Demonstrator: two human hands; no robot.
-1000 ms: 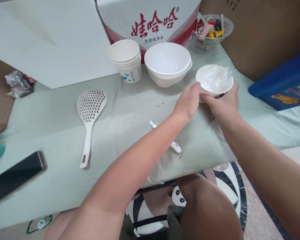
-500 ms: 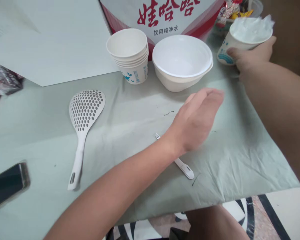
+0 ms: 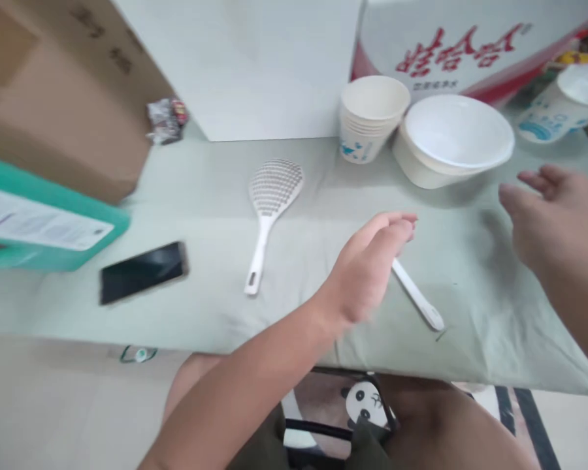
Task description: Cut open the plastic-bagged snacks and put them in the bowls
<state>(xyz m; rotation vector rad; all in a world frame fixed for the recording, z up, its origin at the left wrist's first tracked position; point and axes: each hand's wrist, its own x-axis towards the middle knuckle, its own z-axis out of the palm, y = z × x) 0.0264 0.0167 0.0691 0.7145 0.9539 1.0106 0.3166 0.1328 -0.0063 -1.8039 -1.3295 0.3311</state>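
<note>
As hands (image 3: 365, 271) (image 3: 561, 219) hover, nested bowls (image 3: 453, 140) sit btwn cups (image 3: 370, 117) (image 3: 561, 108).

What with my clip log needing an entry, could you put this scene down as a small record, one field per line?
left hand: empty, over the thin white tool, partly hiding it
right hand: empty, nearest the bowls and single cup
surface: pale green cloth
cups: one stack; one single cup at far right
bowls: stacked, right of the cup stack
left side: perforated ladle, dark-screened phone, teal container
behind: box with red lettering
unclear: single cup's contents
</note>
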